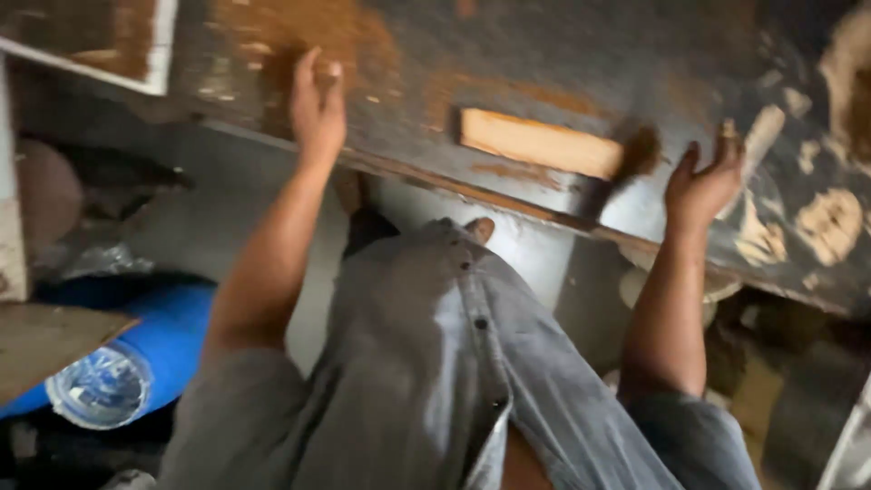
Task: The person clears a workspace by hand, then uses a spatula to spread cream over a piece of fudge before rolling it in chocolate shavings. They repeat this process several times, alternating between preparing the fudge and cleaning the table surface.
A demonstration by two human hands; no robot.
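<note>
Blue barrel, clear plastic bottle, cardboard sheet at left.

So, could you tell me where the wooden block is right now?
In the head view, the wooden block lies on the dark worktable, between the left hand and right hand, nearer the right.

The left hand is lying flat on the dark, dusty surface near its front edge. The right hand is resting open at that edge, beside a blurry brush and a pale wood block. A blue jug is lying below.
</note>
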